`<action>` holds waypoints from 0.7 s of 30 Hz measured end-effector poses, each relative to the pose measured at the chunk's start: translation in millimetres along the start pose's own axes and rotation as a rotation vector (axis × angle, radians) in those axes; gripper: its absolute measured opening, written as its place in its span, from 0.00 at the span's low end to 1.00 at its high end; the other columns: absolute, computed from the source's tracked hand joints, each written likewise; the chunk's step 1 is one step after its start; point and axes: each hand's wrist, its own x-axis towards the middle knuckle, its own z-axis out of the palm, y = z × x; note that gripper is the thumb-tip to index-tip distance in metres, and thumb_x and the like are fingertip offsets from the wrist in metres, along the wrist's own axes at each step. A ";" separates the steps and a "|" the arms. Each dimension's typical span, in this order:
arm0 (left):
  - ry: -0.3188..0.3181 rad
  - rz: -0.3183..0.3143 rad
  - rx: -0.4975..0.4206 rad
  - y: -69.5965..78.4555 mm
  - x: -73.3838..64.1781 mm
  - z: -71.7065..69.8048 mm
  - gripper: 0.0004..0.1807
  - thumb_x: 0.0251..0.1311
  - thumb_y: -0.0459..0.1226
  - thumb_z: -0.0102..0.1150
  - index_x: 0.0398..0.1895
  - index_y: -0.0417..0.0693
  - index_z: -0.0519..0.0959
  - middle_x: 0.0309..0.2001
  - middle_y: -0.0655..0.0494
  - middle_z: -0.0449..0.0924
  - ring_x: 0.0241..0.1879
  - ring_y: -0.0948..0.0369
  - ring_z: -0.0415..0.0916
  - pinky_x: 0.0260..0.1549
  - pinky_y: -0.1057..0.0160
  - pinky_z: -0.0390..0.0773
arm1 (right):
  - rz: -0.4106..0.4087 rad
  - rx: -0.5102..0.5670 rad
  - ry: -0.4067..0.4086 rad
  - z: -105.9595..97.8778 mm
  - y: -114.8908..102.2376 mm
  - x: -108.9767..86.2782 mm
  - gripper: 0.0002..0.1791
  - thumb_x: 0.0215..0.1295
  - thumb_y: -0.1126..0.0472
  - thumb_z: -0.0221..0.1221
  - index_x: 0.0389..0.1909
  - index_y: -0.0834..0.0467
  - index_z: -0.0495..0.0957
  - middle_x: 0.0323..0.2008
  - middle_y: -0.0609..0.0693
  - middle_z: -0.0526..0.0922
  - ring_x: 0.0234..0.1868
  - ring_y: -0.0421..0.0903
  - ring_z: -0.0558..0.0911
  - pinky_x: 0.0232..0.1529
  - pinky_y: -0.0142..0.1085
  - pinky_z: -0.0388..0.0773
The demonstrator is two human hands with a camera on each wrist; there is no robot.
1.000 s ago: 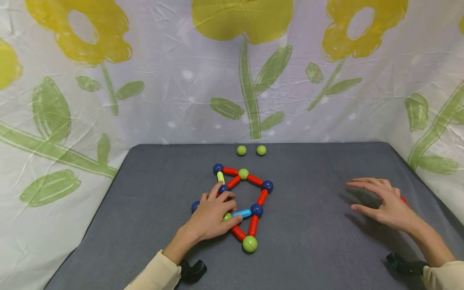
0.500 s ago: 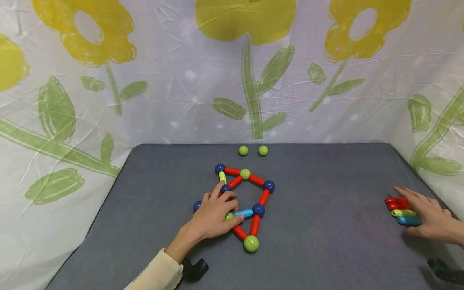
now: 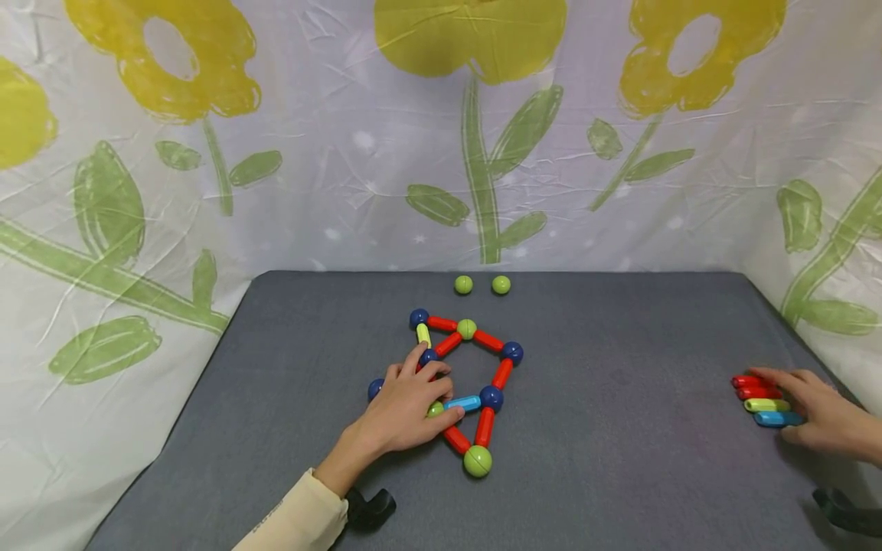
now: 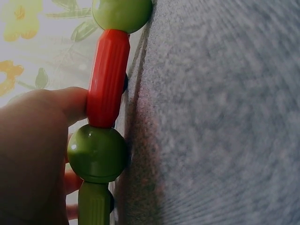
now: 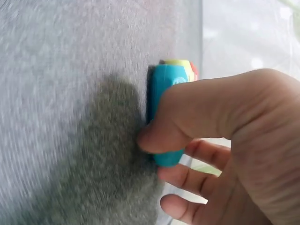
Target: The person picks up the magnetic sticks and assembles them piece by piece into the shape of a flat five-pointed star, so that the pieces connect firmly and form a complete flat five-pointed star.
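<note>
Spread over a flat frame of magnetic sticks and balls, my left hand [image 3: 403, 409] rests with its index finger at a yellow-green stick [image 3: 423, 334]. Its thumb lies by a light blue stick [image 3: 463, 403]; in the left wrist view the thumb touches a red stick [image 4: 108, 79] between two green balls. Part of the frame is hidden under the palm. At the far right, my right hand [image 3: 823, 413] reaches over a row of loose sticks: two red, a yellow-green one [image 3: 761, 405] and a blue one [image 3: 773, 419]. Its thumb overlaps the blue stick in the right wrist view, fingers relaxed.
Two loose green balls [image 3: 482, 285] sit apart near the back edge of the grey table [image 3: 620, 344]. A large green ball [image 3: 478, 461] forms the frame's near corner. Behind the table hangs a flowered cloth [image 3: 331, 138]. Dark wrist straps show below both hands.
My right hand has moved right to the row of loose sticks, and its fingers have drawn in over them. My left hand stays on the frame.
</note>
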 end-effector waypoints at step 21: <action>0.022 -0.002 0.011 -0.4 -0.2 0.8 0.14 0.68 0.58 0.55 0.30 0.65 0.75 0.64 0.59 0.75 0.80 0.43 0.45 0.64 0.35 0.62 | -0.218 0.302 -0.015 2.7 -119.1 54.3 0.44 0.54 0.67 0.68 0.73 0.60 0.62 0.46 0.57 0.67 0.39 0.45 0.66 0.35 0.33 0.64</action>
